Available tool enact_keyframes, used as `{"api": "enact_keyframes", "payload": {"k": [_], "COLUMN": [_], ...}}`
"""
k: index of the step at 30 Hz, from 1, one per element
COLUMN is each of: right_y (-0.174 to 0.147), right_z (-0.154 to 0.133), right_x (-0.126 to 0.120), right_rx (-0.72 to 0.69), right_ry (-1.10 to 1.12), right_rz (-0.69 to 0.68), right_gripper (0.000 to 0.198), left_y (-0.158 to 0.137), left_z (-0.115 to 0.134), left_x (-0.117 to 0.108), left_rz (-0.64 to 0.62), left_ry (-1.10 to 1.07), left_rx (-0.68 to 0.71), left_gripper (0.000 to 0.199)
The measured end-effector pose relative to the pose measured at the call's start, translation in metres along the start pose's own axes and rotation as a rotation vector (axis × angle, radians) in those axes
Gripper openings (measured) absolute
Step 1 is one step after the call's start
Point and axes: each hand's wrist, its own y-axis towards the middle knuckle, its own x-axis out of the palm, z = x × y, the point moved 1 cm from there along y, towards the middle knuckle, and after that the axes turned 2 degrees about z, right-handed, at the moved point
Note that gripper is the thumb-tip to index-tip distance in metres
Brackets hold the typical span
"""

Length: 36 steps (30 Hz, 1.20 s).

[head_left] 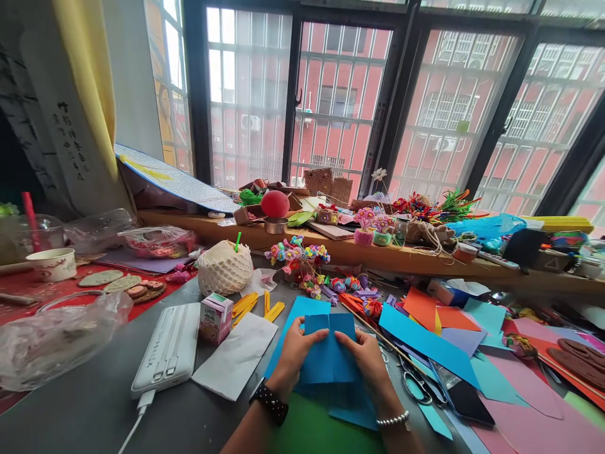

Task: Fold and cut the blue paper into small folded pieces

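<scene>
A folded sheet of blue paper (329,360) with a crease down its middle is held up between my two hands. My left hand (297,347) grips its left side, thumb on the front face and fingers behind. On the right side, my right hand (366,353) pinches it the same way. More blue paper lies beneath and behind it, over a green sheet (302,422). To the right of my right hand rest a pair of scissors (416,384) and a long blue strip of paper (428,343).
A white power bank (167,347) with a cable, a small pink carton (216,318) and a folded white paper (239,356) lie left. Coloured paper sheets and a dark phone (467,397) cover the right. Behind stand a net-wrapped coconut (225,268) and crocheted flowers (299,255).
</scene>
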Motion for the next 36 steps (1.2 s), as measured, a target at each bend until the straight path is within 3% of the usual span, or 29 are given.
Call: {"api": "enact_keyframes", "payload": {"k": [8, 17, 27, 36], "right_y": [-0.002, -0.001, -0.003, -0.001], "right_z": [-0.001, 0.005, -0.002, 0.0], "right_x": [0.001, 0.002, -0.001, -0.008], "right_rx": [0.041, 0.041, 0.029, 0.058], "right_ry": [0.045, 0.112, -0.032, 0.081], "right_rz": [0.029, 0.037, 0.031, 0.085], "right_gripper": [0.032, 0.034, 0.036, 0.036], "left_y": [0.003, 0.002, 0.0, -0.002], "left_z": [-0.004, -0.004, -0.001, 0.005], "left_x": [0.0, 0.0, 0.0, -0.001], "left_rz": [-0.077, -0.03, -0.048, -0.011], "left_ry": [0.012, -0.004, 0.055, -0.003], "left_rx": [-0.018, -0.049, -0.053, -0.031], "left_gripper": [0.07, 0.077, 0.079, 0.072]}}
